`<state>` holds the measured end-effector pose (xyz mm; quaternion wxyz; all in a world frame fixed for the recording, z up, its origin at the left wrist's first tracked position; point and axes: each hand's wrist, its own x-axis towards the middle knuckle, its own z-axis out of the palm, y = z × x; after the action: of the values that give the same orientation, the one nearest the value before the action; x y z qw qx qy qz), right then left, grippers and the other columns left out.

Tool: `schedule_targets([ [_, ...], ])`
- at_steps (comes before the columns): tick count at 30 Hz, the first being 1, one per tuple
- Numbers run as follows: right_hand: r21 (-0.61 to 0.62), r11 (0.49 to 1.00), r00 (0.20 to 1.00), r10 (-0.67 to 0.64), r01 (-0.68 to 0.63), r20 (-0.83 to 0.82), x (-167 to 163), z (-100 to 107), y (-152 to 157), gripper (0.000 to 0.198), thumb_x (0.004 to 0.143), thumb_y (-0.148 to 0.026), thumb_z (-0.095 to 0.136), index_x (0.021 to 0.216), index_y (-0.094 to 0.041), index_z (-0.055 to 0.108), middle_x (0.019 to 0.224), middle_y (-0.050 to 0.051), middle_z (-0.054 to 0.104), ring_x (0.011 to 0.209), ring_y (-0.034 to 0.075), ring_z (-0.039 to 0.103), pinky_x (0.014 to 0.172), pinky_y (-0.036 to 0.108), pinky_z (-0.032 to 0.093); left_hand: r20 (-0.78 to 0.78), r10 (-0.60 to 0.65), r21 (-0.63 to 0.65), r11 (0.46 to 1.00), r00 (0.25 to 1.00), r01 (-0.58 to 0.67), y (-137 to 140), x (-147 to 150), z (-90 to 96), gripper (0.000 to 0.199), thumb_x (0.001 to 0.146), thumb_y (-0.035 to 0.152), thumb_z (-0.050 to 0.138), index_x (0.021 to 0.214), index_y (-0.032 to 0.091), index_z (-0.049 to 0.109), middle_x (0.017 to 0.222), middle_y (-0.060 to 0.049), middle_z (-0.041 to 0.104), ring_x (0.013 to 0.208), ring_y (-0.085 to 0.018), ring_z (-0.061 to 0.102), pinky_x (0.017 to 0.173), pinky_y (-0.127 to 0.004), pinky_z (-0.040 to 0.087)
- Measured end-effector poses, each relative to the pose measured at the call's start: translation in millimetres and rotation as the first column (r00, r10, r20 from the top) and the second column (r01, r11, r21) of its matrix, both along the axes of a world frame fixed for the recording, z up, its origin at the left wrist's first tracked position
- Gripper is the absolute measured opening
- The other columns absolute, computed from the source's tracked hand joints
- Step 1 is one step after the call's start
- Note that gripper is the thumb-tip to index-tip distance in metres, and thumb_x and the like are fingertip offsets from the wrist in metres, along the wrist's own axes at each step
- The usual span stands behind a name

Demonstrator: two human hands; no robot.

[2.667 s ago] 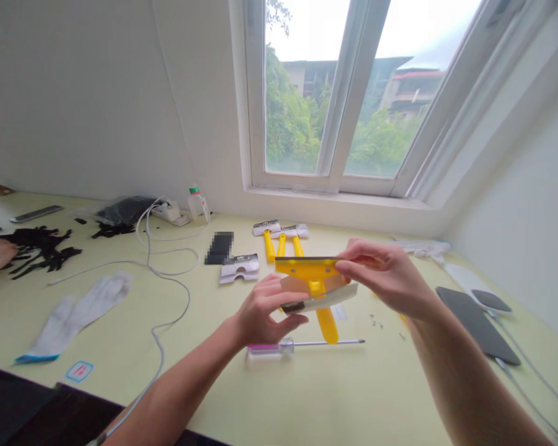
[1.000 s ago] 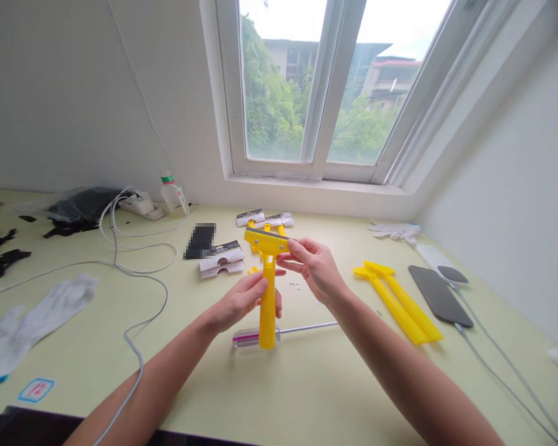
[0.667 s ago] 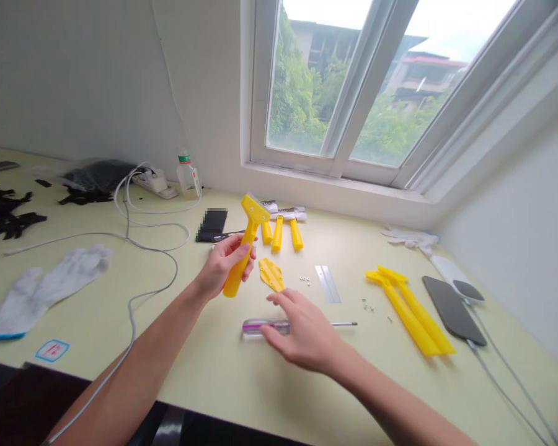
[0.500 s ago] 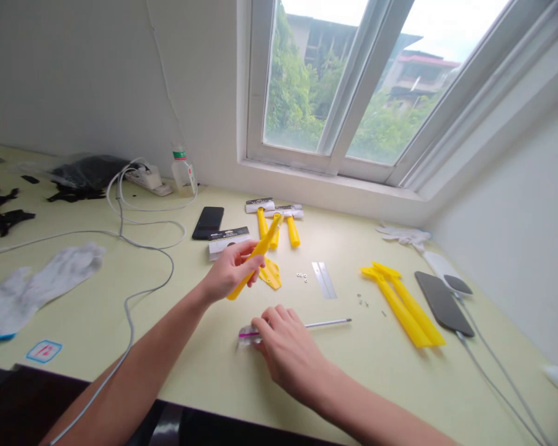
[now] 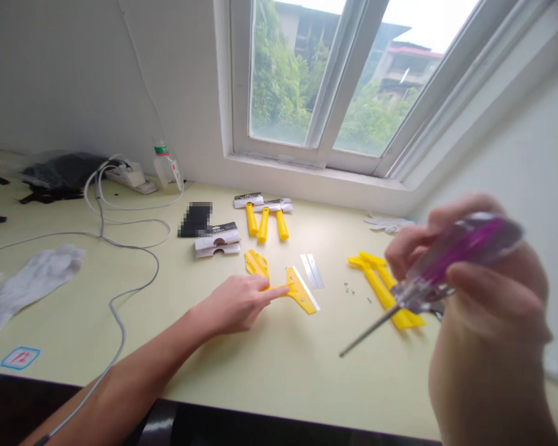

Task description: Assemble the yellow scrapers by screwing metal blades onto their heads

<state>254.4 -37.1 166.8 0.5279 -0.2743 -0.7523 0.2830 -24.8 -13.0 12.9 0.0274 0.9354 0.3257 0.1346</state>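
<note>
A yellow scraper (image 5: 302, 293) with a metal blade along its edge is gripped by my left hand (image 5: 237, 301), index finger stretched along its neck, low over the table. My right hand (image 5: 488, 279), close to the camera and a little blurred, is closed round the clear and purple handle of a screwdriver (image 5: 465, 263), its tip pointing down and left. Behind the scraper lie a loose yellow plate (image 5: 256, 262) and flat metal blades (image 5: 312, 271). Small screws (image 5: 348, 289) lie to their right. Two yellow scraper handles (image 5: 390, 291) are partly covered by the screwdriver.
Three yellow-handled scrapers with card sleeves (image 5: 263, 223) lie toward the window. Folded card sleeves (image 5: 218, 240) sit beside a pixelated dark object (image 5: 195, 219). A grey cable (image 5: 157, 266) crosses the left side, near white gloves (image 5: 37, 282). A bottle (image 5: 168, 172) stands at the wall.
My right hand has lifted the screwdriver off the table, up and to the right. My left hand has lowered and turned the scraper, so its blade now faces right.
</note>
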Motion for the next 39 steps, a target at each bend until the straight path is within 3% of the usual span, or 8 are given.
schedule_targets([
  [2, 0.046, 0.997, 0.973, -0.043, 0.055, -0.226, 1.5, -3.3, 19.9, 0.019, 0.077, -0.036, 0.070, 0.091, -0.031, 0.059, 0.065, 0.000, 0.062, 0.049, 0.019, 0.060, 0.037, 0.030, 0.042, -0.074, -0.025, 0.017, 0.999, 0.997, 0.027, -5.0, 4.2, 0.8, 0.056, 0.085, 0.010, 0.048, 0.137, 0.030, 0.048, 0.088, -0.003, 0.061, 0.078, -0.017, 0.058, 0.064, -0.026, 0.043],
  [4, 0.039, 0.991, 0.951, -0.108, 0.125, -0.289, -0.1, -11.0, 38.6, 0.022, 0.075, -0.030, 0.070, 0.092, -0.030, 0.056, 0.065, -0.001, 0.064, 0.043, 0.016, 0.056, 0.038, 0.029, 0.041, -0.126, -0.036, 0.018, 0.999, 0.991, 0.039, -7.7, 6.1, 0.8, 0.061, 0.082, 0.007, 0.050, 0.139, 0.030, 0.046, 0.088, -0.003, 0.060, 0.081, -0.018, 0.056, 0.066, -0.027, 0.043],
  [8, -0.066, 0.976, 0.960, -0.216, 0.207, -0.179, -3.9, -34.2, 68.3, 0.029, 0.076, -0.018, 0.063, 0.100, -0.026, 0.049, 0.063, -0.004, 0.065, 0.040, 0.009, 0.050, 0.043, 0.024, 0.041, -0.194, 0.001, 0.021, 1.000, 0.981, 0.003, -8.4, 7.6, -1.6, 0.066, 0.082, 0.005, 0.050, 0.142, 0.030, 0.042, 0.086, -0.004, 0.057, 0.082, -0.019, 0.053, 0.069, -0.028, 0.042],
  [13, -0.182, 0.951, 0.951, -0.276, 0.250, -0.138, -7.7, -62.7, 90.6, 0.036, 0.074, -0.018, 0.062, 0.107, -0.025, 0.050, 0.072, -0.004, 0.065, 0.057, 0.013, 0.063, 0.052, 0.024, 0.048, -0.246, 0.023, 0.002, 1.000, 0.969, -0.023, -7.9, 10.8, -5.3, 0.066, 0.083, 0.005, 0.047, 0.141, 0.037, 0.044, 0.096, -0.005, 0.055, 0.083, -0.019, 0.053, 0.071, -0.029, 0.043],
  [21, -0.269, 0.943, 0.951, -0.250, 0.197, -0.180, -13.0, -78.6, 99.9, 0.039, 0.072, -0.018, 0.064, 0.110, -0.023, 0.054, 0.083, -0.001, 0.067, 0.070, 0.018, 0.069, 0.053, 0.023, 0.051, -0.249, 0.012, -0.023, 1.000, 0.968, -0.018, -6.6, 11.5, -6.3, 0.066, 0.083, 0.006, 0.048, 0.142, 0.037, 0.043, 0.100, -0.006, 0.055, 0.083, -0.020, 0.053, 0.071, -0.030, 0.044],
  [26, -0.238, 0.939, 0.951, -0.283, 0.248, -0.124, -11.2, -83.2, 103.2, 0.043, 0.074, -0.020, 0.065, 0.114, -0.024, 0.049, 0.084, 0.001, 0.069, 0.057, 0.014, 0.064, 0.048, 0.026, 0.053, -0.250, -0.006, -0.006, 1.000, 0.968, 0.005, -6.7, 11.3, -6.1, 0.064, 0.082, 0.005, 0.050, 0.139, 0.033, 0.046, 0.097, -0.006, 0.054, 0.085, -0.021, 0.051, 0.071, -0.030, 0.041],
  [31, -0.128, 0.933, 0.942, -0.332, 0.336, 0.052, -9.7, -82.1, 103.0, 0.038, 0.079, -0.025, 0.062, 0.112, -0.027, 0.043, 0.071, -0.002, 0.065, 0.041, 0.012, 0.054, 0.032, 0.024, 0.042, -0.262, 0.003, -0.015, 1.000, 0.965, -0.007, -7.1, 9.9, -6.2, 0.061, 0.083, 0.007, 0.048, 0.139, 0.033, 0.047, 0.097, -0.006, 0.054, 0.085, -0.021, 0.051, 0.068, -0.030, 0.040],
  [39, -0.074, 0.917, 0.919, -0.388, 0.392, 0.069, -11.1, -82.6, 103.5, 0.034, 0.080, -0.027, 0.058, 0.112, -0.027, 0.043, 0.069, -0.003, 0.064, 0.037, 0.012, 0.052, 0.030, 0.025, 0.039, -0.257, -0.007, -0.036, 0.999, 0.967, -0.003, -5.8, 9.5, -6.1, 0.060, 0.084, 0.008, 0.048, 0.140, 0.032, 0.047, 0.098, -0.006, 0.054, 0.089, -0.020, 0.051, 0.070, -0.030, 0.040],
])
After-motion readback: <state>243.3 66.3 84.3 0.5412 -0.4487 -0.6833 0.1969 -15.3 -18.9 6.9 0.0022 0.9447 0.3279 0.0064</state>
